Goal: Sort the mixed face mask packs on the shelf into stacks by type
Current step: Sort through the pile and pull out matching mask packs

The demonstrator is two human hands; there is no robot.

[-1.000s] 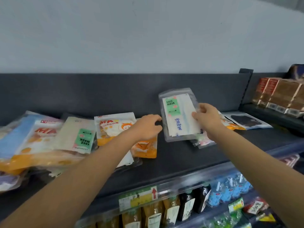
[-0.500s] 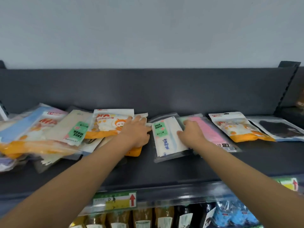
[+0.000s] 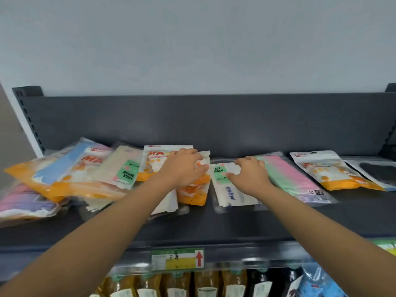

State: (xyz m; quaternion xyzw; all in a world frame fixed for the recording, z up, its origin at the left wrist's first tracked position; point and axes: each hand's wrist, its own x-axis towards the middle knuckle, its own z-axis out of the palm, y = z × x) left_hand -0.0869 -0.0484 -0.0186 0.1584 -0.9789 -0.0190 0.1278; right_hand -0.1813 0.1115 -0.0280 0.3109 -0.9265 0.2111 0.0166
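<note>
Plainly, the sorting is only getting under way. The white pack (image 3: 230, 189) is lying flat on the middle of the shelf (image 3: 214, 228), and I am placing everything else from it. Just to its right a pink pack (image 3: 293, 179) is lying, then a far orange pack (image 3: 330, 172) and a black pack (image 3: 377, 170). Each is lying singly, so these are looking like the beginnings of stacks rather than stacks. To its left a heap (image 3: 64, 179) is sprawling unsorted, with orange, blue and pink packs and a beige pack (image 3: 126, 172) overlapping at odd angles. Most of the work, I judge, is waiting there.

The right hand (image 3: 249, 175) is lying on the white pack's far end, fingers bent and thumb on its face. I cannot tell whether it is gripping or only pressing. The left hand (image 3: 184, 166) is resting, fingers loose and fairly straight, on an orange pack (image 3: 192, 194) just left of the white one, holding nothing.

The white pack's green label is showing "ACE MASK", with the first letter lost, and the blue script below is blurring out. The beige pack's label is reading "FACE MASK", turned sideways. The orange packs are showing a red "MA", and the pink one a "10". Below the white pack a tag (image 3: 177, 259) is showing a red arrow above bottles (image 3: 205, 286).
</note>
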